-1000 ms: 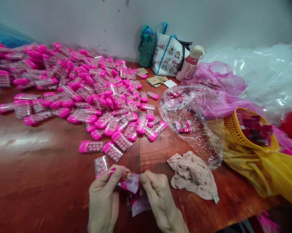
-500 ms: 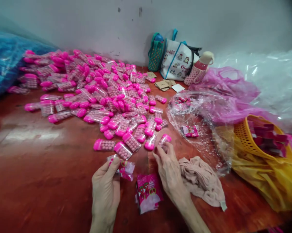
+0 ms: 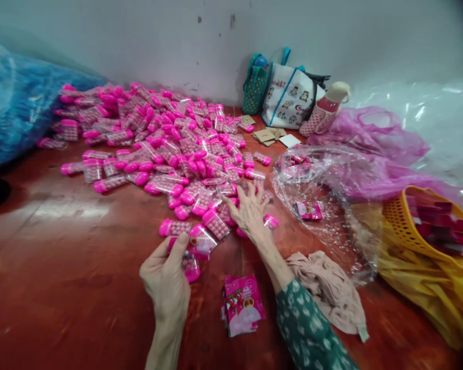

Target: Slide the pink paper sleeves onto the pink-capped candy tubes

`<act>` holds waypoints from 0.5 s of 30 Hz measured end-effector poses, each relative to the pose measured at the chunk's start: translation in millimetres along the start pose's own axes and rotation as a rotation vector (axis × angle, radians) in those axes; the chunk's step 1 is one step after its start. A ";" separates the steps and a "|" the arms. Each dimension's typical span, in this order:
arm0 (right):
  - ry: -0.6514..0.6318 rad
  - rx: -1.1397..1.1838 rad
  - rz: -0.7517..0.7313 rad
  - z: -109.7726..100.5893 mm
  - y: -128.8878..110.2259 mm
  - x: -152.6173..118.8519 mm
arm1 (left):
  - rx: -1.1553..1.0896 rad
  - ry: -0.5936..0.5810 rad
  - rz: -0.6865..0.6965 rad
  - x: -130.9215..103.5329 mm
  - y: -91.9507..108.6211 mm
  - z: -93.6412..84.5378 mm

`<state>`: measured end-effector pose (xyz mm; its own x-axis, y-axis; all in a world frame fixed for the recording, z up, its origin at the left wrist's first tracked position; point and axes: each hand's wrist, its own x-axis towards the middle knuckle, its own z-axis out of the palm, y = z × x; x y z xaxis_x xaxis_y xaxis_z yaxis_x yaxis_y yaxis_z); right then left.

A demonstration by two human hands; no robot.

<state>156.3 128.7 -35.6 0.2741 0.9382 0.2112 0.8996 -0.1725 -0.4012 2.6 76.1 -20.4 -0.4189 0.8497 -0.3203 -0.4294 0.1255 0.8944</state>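
Note:
My left hand [image 3: 167,280] is closed, thumb on top, on a pink printed packet [image 3: 200,245]. Just below the packet, against my fingers, shows a clear candy container [image 3: 191,266] with a pink end; I cannot tell if it is held too. My right hand [image 3: 250,210] reaches over the near edge of a large heap of pink-capped candy containers [image 3: 165,149], its fingers spread. Beside its wrist lies a single container [image 3: 270,221]. Between my arms, on the red-brown floor, rests a small stack of pink printed packets [image 3: 242,303].
On the right are a crumpled beige cloth [image 3: 327,288], clear plastic wrap [image 3: 339,216] and a yellow basket [image 3: 403,216] of dark pink pieces. Cardboard pieces [image 3: 267,135], a white bag [image 3: 287,97] and a bottle [image 3: 326,108] stand by the wall. A blue sack [image 3: 23,108] fills the left.
My right hand has moved forward and left, from a container near the cloth to the heap's edge. A pink-ended container now shows under the packet at my left hand. The view has shifted slightly left.

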 end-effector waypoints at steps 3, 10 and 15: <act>-0.013 0.004 -0.004 5.5 -1.4 -12.9 | 0.064 -0.056 0.060 13.7 -10.0 5.9; -0.018 0.100 -0.067 -3.8 5.4 -66.7 | 0.073 -0.121 0.010 -3.7 -27.2 8.1; 0.069 0.220 -0.028 -40.7 17.6 -78.2 | -0.016 -0.042 0.008 2.5 -4.7 -6.8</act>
<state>164.5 40.0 -23.0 0.2797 0.9178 0.2818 0.8135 -0.0707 -0.5772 -1.9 74.2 -27.5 -0.3887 0.8714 -0.2992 -0.4386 0.1105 0.8918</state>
